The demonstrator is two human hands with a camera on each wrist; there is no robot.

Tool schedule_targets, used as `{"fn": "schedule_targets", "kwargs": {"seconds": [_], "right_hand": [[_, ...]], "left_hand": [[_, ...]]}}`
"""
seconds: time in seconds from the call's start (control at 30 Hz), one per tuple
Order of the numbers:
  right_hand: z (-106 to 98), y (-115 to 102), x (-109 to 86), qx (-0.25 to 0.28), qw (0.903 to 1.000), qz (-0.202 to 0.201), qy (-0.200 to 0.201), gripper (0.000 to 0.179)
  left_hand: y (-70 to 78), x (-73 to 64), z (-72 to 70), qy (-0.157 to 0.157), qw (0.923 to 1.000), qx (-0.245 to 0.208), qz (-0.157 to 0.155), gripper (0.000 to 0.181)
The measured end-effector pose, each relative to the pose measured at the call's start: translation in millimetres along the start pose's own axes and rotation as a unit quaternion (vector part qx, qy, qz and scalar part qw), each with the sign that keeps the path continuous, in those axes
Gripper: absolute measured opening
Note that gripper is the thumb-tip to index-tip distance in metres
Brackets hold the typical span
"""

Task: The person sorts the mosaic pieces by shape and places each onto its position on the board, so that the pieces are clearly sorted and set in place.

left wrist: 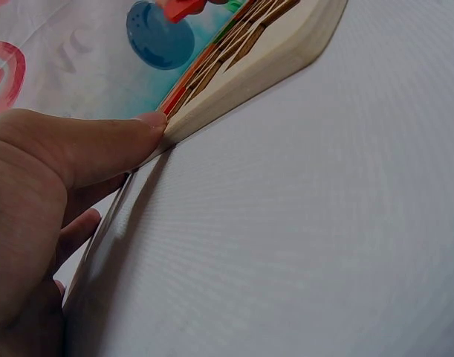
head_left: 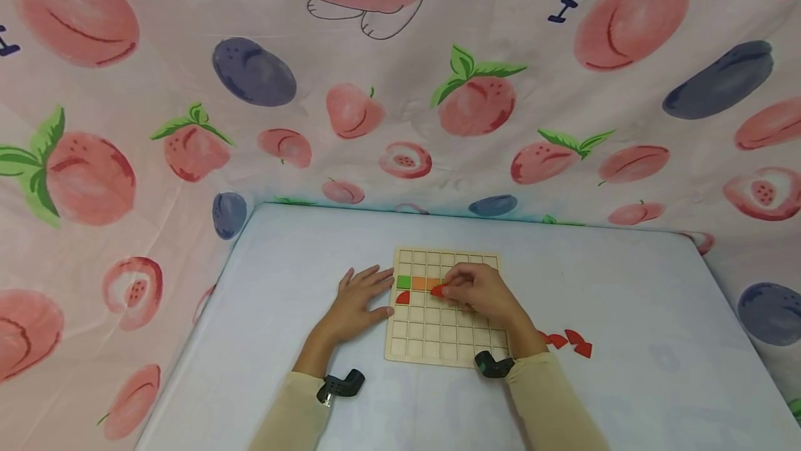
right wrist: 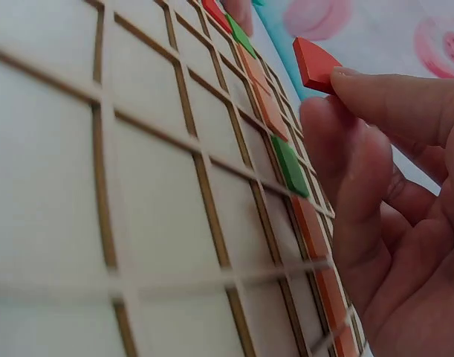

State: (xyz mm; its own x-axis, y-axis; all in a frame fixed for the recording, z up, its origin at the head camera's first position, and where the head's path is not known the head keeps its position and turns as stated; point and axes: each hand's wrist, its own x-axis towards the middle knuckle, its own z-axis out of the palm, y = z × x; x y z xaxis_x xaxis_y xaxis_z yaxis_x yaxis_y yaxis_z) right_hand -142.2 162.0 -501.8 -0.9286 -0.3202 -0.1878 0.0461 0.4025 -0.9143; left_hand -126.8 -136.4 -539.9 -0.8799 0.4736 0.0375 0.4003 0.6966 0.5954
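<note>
A wooden grid board [head_left: 432, 349] lies on the white table. My right hand [head_left: 482, 292] is over it, pinching a red quarter-circle piece [right wrist: 314, 65] between thumb and fingers. Spread along the board's left side is my left hand [head_left: 353, 308], its thumb [left wrist: 115, 145] straight against the board's edge. One row of cells holds a green square [head_left: 403, 282] at the left end, then orange squares [head_left: 418, 283]; the right wrist view shows another green square [right wrist: 290, 165] and more orange further along. Just below the left green square, another red quarter-circle piece [head_left: 403, 297] sits in a cell.
Several loose red pieces [head_left: 576, 337] lie on the table right of the board, partly behind my right forearm. A fruit-patterned cloth [head_left: 350, 110] hangs behind the table and along its sides. Black wrist cameras [head_left: 341, 386] are strapped on both wrists.
</note>
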Motion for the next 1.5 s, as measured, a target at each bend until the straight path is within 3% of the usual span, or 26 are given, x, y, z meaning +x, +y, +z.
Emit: {"fn": "schedule_targets", "kwargs": {"seconds": [0.17, 0.43, 0.83, 1.1, 1.5], "right_hand": [[14, 0, 8.2, -0.026, 0.9995, -0.010, 0.018, 0.012], [28, 2, 16.8, 0.006, 0.9997, 0.014, 0.021, 0.011], [33, 4, 19.1, -0.001, 0.9996, 0.024, 0.018, 0.010], [34, 7, 20.7, -0.054, 0.9979, 0.017, 0.030, 0.011], [35, 5, 21.0, -0.077, 0.9964, 0.006, 0.035, 0.006]], "left_hand": [[0.3, 0.5, 0.1, -0.003, 1.0000, 0.000, 0.000, 0.064], [1.2, 1.3, 0.5, 0.001, 1.0000, 0.002, 0.004, 0.063], [-0.8, 1.4, 1.3, 0.000, 1.0000, 0.000, -0.003, 0.063], [-0.3, 0.7, 1.0, 0.006, 1.0000, -0.001, 0.006, 0.063], [-1.2, 0.8, 0.6, 0.003, 1.0000, -0.003, 0.005, 0.064]]}}
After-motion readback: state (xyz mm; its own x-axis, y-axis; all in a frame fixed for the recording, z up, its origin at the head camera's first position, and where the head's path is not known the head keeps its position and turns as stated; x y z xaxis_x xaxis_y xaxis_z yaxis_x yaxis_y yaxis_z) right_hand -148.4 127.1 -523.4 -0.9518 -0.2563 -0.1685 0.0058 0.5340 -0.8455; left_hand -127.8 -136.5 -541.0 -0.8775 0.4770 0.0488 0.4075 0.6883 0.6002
